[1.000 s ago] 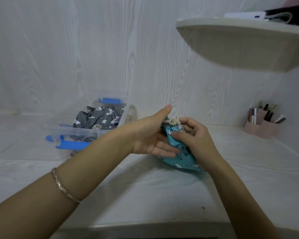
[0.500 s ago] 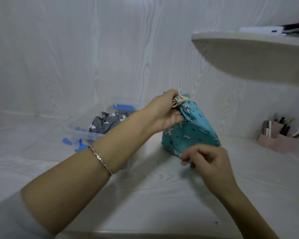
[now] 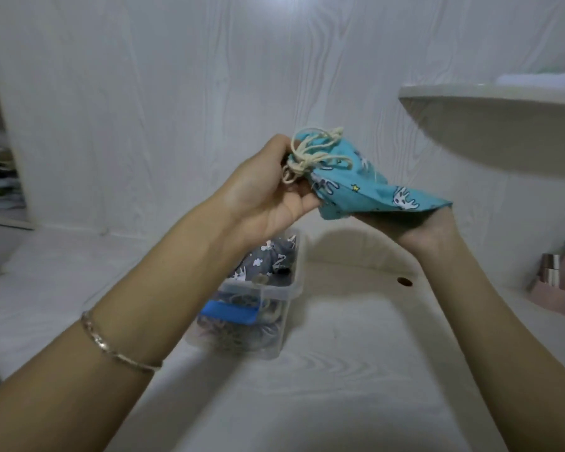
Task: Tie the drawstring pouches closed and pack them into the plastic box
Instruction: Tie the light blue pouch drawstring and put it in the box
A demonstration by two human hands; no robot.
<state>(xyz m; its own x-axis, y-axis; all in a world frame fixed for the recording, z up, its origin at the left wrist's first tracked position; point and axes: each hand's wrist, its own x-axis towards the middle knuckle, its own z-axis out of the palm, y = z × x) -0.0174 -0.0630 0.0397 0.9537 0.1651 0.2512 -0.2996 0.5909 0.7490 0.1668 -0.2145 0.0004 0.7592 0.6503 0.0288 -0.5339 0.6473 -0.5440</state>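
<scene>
The box (image 3: 276, 292) holds a grey pouch (image 3: 268, 262): packed. The teal pouch (image 3: 372, 187) is in the air above, not yet in. My left hand (image 3: 268, 194) pinches its neck; my right hand (image 3: 415, 231) is under its base, grip hidden. Its cord (image 3: 307, 154) looks knotted.

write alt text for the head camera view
Two hands hold a teal pouch in the air: the left hand grips its tied neck, the right hand holds the bottom. Below, on the white table, a clear plastic box holds a grey pouch.
</scene>
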